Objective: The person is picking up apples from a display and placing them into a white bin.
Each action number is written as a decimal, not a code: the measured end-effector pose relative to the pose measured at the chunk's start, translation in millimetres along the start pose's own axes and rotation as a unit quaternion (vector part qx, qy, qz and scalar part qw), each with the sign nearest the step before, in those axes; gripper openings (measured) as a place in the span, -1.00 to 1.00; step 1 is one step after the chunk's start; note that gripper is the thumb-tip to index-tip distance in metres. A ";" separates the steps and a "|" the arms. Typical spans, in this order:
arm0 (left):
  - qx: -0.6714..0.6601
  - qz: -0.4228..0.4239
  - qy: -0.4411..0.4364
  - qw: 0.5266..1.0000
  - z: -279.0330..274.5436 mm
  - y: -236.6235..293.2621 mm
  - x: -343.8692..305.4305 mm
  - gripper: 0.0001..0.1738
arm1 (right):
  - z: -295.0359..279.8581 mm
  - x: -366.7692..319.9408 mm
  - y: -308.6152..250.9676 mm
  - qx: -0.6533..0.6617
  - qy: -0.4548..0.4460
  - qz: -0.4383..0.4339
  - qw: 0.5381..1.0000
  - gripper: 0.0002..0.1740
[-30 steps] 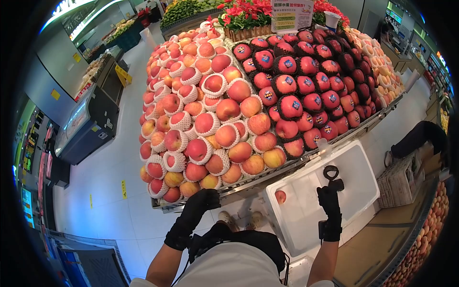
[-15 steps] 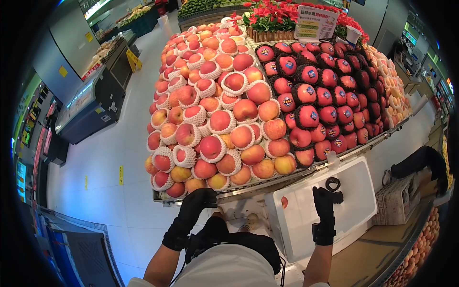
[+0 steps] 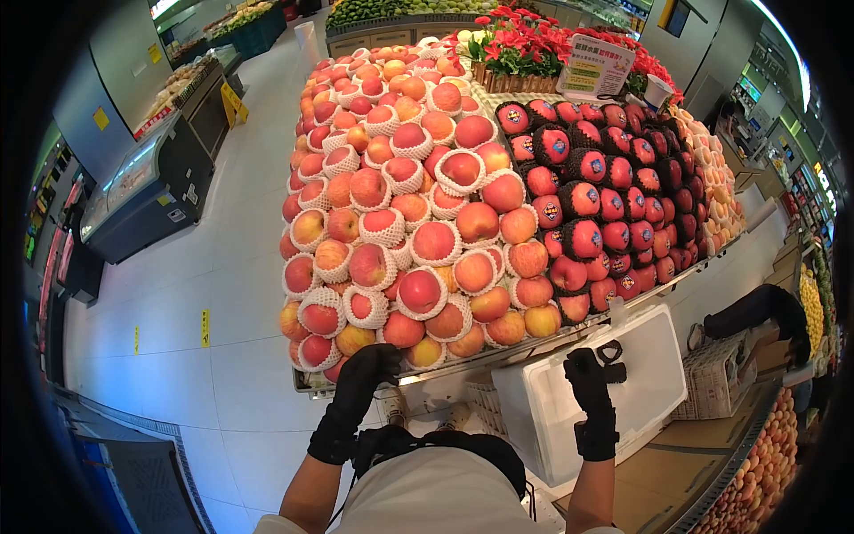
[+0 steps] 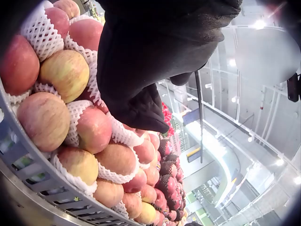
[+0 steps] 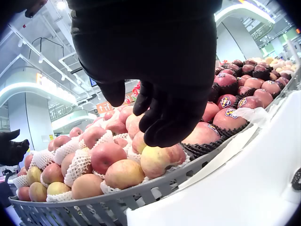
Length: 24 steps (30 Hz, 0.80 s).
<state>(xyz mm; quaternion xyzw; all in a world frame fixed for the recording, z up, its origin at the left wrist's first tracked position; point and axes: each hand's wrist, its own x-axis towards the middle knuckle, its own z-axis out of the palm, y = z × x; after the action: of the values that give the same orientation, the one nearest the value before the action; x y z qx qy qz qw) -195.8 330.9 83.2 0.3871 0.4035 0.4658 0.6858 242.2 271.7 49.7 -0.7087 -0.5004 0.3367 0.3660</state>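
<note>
My black-gloved left hand (image 3: 360, 383) hovers at the front edge of the apple display, fingers loosely bent with nothing in them. Nearest to it are red and yellow apples (image 3: 402, 327), many in white foam net sleeves (image 4: 80, 117). Over the near end of a white foam box (image 3: 543, 427) hangs my gloved right hand (image 3: 589, 383), its fingers relaxed and holding nothing in the right wrist view. Black net sleeves (image 3: 614, 372) lie in the box beside that hand. Dark red apples (image 3: 583, 200) with stickers and black nets fill the display's right part.
A grey slatted rim (image 4: 51, 183) borders the display. Potted red flowers (image 3: 525, 53) and a sign (image 3: 596, 67) stand at its back. To the right are a woven basket (image 3: 712, 378) and another person's dark sleeve (image 3: 756, 316). A freezer (image 3: 151, 191) stands left across the aisle.
The head view has shifted, and the display now sits closer to my left hand. A red apple seen earlier in the foam box is out of sight behind its near wall.
</note>
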 end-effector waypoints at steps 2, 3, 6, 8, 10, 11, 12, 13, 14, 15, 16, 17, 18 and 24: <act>-0.017 0.008 0.002 1.000 -11.6 5.3 1.0 -0.48 | 7.0 -1.6 -20.5 -0.022 0.006 -0.009 1.000 -0.76; -0.022 0.013 0.004 1.000 -17.5 7.5 0.6 -0.47 | 10.7 -2.3 -32.0 -0.029 0.009 -0.022 0.999 -0.74; 0.019 0.034 0.015 0.999 -37.5 15.7 -0.2 -0.47 | 25.2 0.5 -55.6 -0.034 0.002 -0.019 0.999 -0.68; 0.061 0.052 0.033 0.996 -45.9 22.2 -0.4 -0.59 | 35.0 3.2 -68.8 -0.030 -0.010 -0.011 0.999 -0.65; 0.099 0.074 0.062 0.990 -49.0 32.8 -2.1 -0.83 | 46.2 7.2 -81.5 -0.023 -0.026 -0.014 0.999 -0.61; 0.097 0.075 0.072 0.990 -51.3 36.9 -2.8 -0.85 | 51.3 9.9 -88.1 -0.026 -0.040 -0.008 0.999 -0.61; 0.096 0.077 0.081 0.989 -53.7 40.8 -3.1 -0.87 | 56.4 12.6 -94.4 -0.028 -0.052 -0.002 0.998 -0.62; 0.095 0.078 0.090 0.988 -57.2 43.5 -2.3 -0.89 | 61.9 15.0 -100.8 -0.029 -0.064 0.003 0.998 -0.62; 0.101 0.091 0.088 0.987 -62.4 44.2 -1.6 -0.90 | 67.4 15.8 -108.5 -0.036 -0.071 -0.009 0.997 -0.64; 0.106 0.105 0.085 0.985 -68.3 44.3 -1.3 -0.90 | 73.7 17.5 -114.2 -0.043 -0.074 -0.025 0.996 -0.65; 0.111 0.119 0.083 0.983 -73.9 45.0 -1.1 -0.91 | 80.0 19.5 -119.7 -0.051 -0.077 -0.042 0.995 -0.66; 0.095 0.114 0.089 0.985 -78.6 47.5 -1.2 -0.90 | 86.2 21.3 -125.2 -0.059 -0.081 -0.059 0.993 -0.66; 0.079 0.111 0.095 0.986 -83.0 51.0 -1.8 -0.90 | 91.9 22.7 -130.6 -0.061 -0.091 -0.065 0.992 -0.67; 0.075 0.111 0.087 0.987 -127.5 65.7 0.8 -0.54 | 134.2 30.5 -155.4 -0.055 -0.097 -0.081 0.990 -0.66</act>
<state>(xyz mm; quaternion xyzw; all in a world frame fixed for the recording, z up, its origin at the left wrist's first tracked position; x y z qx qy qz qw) -333.6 369.0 94.8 0.4379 0.4502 0.5392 0.5611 65.4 361.2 111.4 -0.6487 -0.6073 0.3450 0.3022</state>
